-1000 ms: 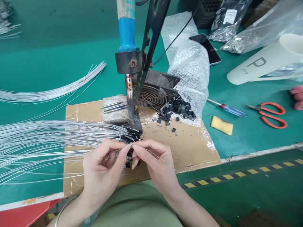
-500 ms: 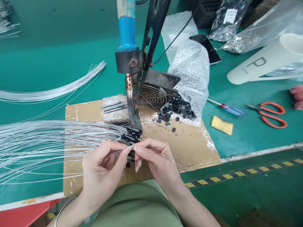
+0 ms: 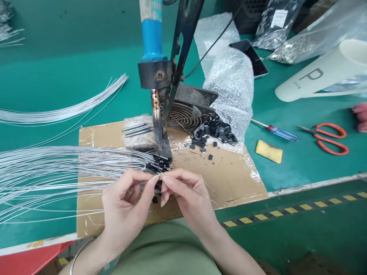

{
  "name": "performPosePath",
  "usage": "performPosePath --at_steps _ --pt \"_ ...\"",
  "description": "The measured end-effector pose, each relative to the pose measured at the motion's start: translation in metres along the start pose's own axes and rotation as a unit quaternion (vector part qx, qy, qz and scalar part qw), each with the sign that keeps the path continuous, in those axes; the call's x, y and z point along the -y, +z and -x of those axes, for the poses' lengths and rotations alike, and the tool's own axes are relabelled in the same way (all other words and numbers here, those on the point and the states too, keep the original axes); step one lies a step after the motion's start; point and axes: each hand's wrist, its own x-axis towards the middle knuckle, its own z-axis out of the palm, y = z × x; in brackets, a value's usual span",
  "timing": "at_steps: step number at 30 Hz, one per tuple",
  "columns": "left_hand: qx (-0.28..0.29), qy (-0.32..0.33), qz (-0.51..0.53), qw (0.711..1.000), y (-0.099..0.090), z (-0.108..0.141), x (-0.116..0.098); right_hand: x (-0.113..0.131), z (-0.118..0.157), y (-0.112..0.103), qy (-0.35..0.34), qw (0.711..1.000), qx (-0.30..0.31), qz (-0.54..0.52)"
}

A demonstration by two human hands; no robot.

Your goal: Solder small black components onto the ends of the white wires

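Observation:
My left hand (image 3: 129, 206) and my right hand (image 3: 190, 196) meet fingertip to fingertip over the cardboard (image 3: 229, 179). Each pinches a thin wire (image 3: 200, 192), whose thin end runs out across my right fingers. What lies between the fingertips is too small to make out. Just beyond my hands, black connectors (image 3: 156, 164) sit on the ends of a bundle of white wires (image 3: 57, 162) that stretches left. The soldering iron (image 3: 156, 114) points down above them from a black stand (image 3: 183, 42).
A black fan (image 3: 185, 114) stands behind the iron, beside loose black connectors (image 3: 218, 131) and bubble wrap (image 3: 235, 88). On the right are a screwdriver (image 3: 278, 131), yellow sponge (image 3: 268, 151), scissors (image 3: 329, 133) and white cup (image 3: 318, 76). A person's fingertips (image 3: 360, 116) show at the right edge.
My left hand has shifted very slightly right. The thin wire end over my right hand has drawn a little to the left.

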Motion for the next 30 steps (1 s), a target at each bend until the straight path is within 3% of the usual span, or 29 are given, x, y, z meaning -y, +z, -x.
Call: performPosePath --at_steps 8,12,14,16,18,20,21,23,26,30 --pt "-0.016 -0.006 0.016 1.0 0.005 0.001 -0.001 -0.008 0.001 0.005 -0.006 0.999 -0.019 -0.049" --pt "-0.012 -0.01 0.02 1.0 0.003 0.002 -0.003 -0.007 0.002 0.002 -0.02 1.0 -0.004 -0.02" --pt "-0.021 -0.015 0.014 1.0 0.001 0.0 -0.006 -0.002 0.002 -0.008 -0.053 0.998 0.0 0.029" --pt "-0.031 -0.025 0.008 0.999 -0.001 -0.003 -0.008 0.007 0.002 -0.028 -0.129 0.985 -0.04 0.106" --pt "-0.03 -0.04 0.01 0.999 -0.003 -0.007 -0.009 0.02 0.001 -0.054 -0.223 0.933 -0.151 0.237" --pt "-0.022 -0.05 0.015 0.998 -0.004 -0.01 -0.01 0.035 -0.003 -0.082 -0.3 0.829 -0.252 0.398" --pt "-0.016 -0.051 0.015 0.998 -0.005 -0.011 -0.009 0.043 -0.005 -0.095 -0.323 0.783 -0.253 0.468" --pt "-0.007 -0.049 0.01 0.999 -0.006 -0.011 -0.008 0.058 -0.009 -0.114 -0.323 0.722 -0.173 0.587" --pt "-0.001 -0.044 0.005 0.999 -0.007 -0.012 -0.007 0.073 -0.014 -0.126 -0.331 0.686 -0.067 0.644" --pt "-0.009 -0.051 0.002 0.999 -0.008 -0.012 -0.009 0.078 -0.016 -0.128 -0.325 0.677 -0.03 0.66"
